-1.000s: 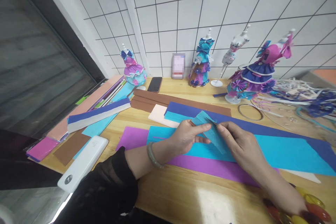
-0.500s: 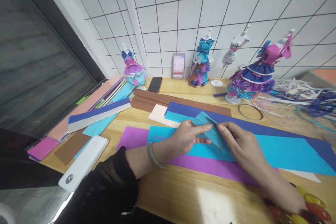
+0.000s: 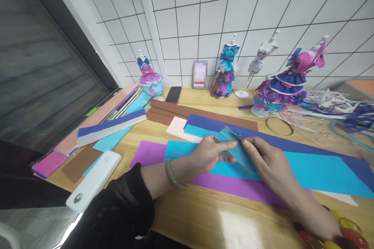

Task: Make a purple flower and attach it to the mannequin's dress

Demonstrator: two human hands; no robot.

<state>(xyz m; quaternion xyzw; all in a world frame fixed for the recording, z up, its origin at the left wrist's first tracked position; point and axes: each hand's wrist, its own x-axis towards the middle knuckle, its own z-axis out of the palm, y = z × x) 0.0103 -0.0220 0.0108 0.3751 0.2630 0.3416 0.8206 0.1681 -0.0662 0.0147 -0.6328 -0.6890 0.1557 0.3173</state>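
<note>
My left hand (image 3: 209,153) and my right hand (image 3: 267,163) meet over the middle of the wooden table (image 3: 204,218). Between them they pinch a folded piece of teal crepe paper (image 3: 235,147), its point tilted down toward the right. Beneath it lie long sheets of light blue paper (image 3: 309,169), purple paper (image 3: 149,152) and dark blue paper (image 3: 263,134). A green bangle sits on my left wrist, above a black sleeve.
Several small mannequins in paper dresses (image 3: 226,70) stand along the tiled wall, with a phone (image 3: 173,94) beside them. Brown strips (image 3: 175,109), a white power bank (image 3: 93,181) and stacked coloured sheets (image 3: 108,126) lie at left. Ribbons and scraps (image 3: 336,109) pile at right.
The hands have worked the teal piece slightly tighter, its fold narrowing. The view has shifted a little; nothing else on the table moved.
</note>
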